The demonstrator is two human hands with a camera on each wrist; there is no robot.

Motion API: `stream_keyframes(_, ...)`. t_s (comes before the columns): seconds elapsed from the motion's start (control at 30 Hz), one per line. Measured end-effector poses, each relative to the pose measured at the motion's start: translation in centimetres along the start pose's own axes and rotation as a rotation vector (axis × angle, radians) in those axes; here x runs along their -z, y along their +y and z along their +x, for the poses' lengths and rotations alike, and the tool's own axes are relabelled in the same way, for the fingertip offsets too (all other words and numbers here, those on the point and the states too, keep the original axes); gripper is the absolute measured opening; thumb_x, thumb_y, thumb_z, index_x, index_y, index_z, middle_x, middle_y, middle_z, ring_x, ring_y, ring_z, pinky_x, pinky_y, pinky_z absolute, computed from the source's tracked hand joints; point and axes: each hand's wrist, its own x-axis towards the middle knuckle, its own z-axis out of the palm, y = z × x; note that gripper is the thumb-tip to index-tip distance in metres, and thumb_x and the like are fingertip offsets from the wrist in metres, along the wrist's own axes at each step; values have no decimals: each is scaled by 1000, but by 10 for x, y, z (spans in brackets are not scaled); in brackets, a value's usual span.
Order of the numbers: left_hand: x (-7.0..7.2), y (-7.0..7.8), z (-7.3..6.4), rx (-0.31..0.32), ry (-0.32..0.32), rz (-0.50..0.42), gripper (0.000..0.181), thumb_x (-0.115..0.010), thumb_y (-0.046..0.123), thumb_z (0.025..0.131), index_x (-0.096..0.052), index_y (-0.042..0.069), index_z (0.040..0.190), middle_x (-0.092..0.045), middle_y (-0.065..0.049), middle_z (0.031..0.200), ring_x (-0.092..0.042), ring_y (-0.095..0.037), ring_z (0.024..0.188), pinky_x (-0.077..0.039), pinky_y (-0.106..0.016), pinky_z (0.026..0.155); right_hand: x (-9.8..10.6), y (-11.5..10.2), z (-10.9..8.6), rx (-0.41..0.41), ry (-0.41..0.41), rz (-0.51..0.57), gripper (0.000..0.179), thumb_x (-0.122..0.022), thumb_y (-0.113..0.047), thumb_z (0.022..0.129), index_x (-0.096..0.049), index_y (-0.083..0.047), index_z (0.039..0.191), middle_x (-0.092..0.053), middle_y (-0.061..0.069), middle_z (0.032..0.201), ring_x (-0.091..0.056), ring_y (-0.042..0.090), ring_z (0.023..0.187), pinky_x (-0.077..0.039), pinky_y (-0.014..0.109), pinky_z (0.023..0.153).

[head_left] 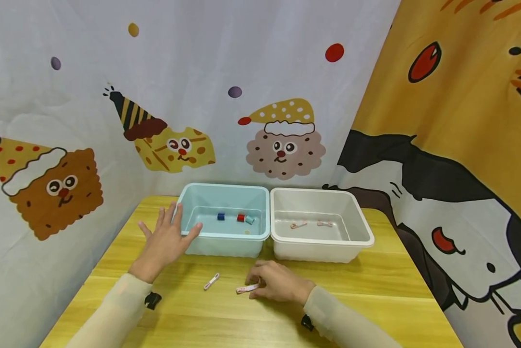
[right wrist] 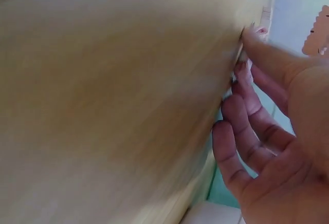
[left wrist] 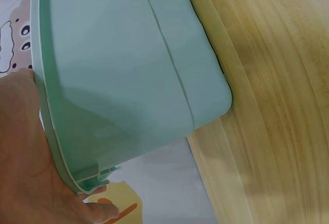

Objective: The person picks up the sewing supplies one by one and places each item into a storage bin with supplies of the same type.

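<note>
My left hand (head_left: 166, 241) lies with spread fingers at the front left corner of the light blue bin (head_left: 225, 245), palm against its rim in the left wrist view. My right hand (head_left: 280, 281) pinches one end of a small folded white strip with pinkish marks (head_left: 244, 289), low over the table. In the right wrist view the right hand's thumb and fingers (right wrist: 236, 111) curl close to the wood. A second folded white strip (head_left: 211, 281) lies on the table to the left, between the hands.
Inside the blue bin are a dark blue spool-like piece (head_left: 221, 217), a red one (head_left: 240, 218) and a teal one (head_left: 249, 220). Beside it stands a white bin (head_left: 321, 249) containing two small pinkish-white strips (head_left: 298, 225). A printed curtain (head_left: 191, 58) hangs behind the wooden table (head_left: 191, 319).
</note>
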Motion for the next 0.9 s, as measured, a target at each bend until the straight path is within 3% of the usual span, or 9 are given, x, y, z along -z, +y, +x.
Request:
stream_keyframes(0.07, 0, 0, 0, -2, 3, 1, 108, -49, 75, 117, -16, -2, 185, -9, -32, 194, -2, -64, 179, 15, -103, 121, 0, 0, 1, 12, -6, 16, 9, -92, -25, 104, -86, -26, 112, -75, -13, 108, -64, -5, 91, -57, 14, 83)
stream_keyframes(0.17, 0, 1, 1, -5, 7, 5, 108, -47, 76, 117, -17, -1, 186, -10, -31, 194, -3, -64, 179, 13, -103, 122, 0, -1, 3, 26, -16, 24, 8, -88, -18, 106, -85, -25, 107, -75, -13, 105, -63, -6, 89, -56, 12, 81)
stream_keyframes(0.5, -1, 1, 0, -8, -2, 0, 111, -45, 80, 116, -16, -2, 185, -8, -31, 195, -2, -64, 179, 15, -102, 122, 1, -6, 3, 42, -29, 17, 6, -87, -17, 107, -85, -22, 110, -75, -11, 108, -62, -7, 91, -56, 11, 82)
stream_keyframes(0.77, -1, 1, 0, -2, 1, -3, 108, -50, 74, 117, -17, -2, 185, -8, -31, 194, -2, -65, 179, 16, -102, 121, 9, -12, 2, 45, 13, 22, 9, -88, -17, 107, -87, -17, 116, -78, -7, 112, -65, -8, 97, -59, 9, 87)
stream_keyframes(0.9, -1, -1, 2, -1, 2, 4, 110, -47, 78, 116, -17, -1, 186, -9, -31, 195, -2, -64, 179, 15, -102, 121, 15, -14, 2, 37, 22, 33, 10, -87, -15, 107, -87, -16, 116, -79, -5, 113, -67, -8, 98, -59, 9, 88)
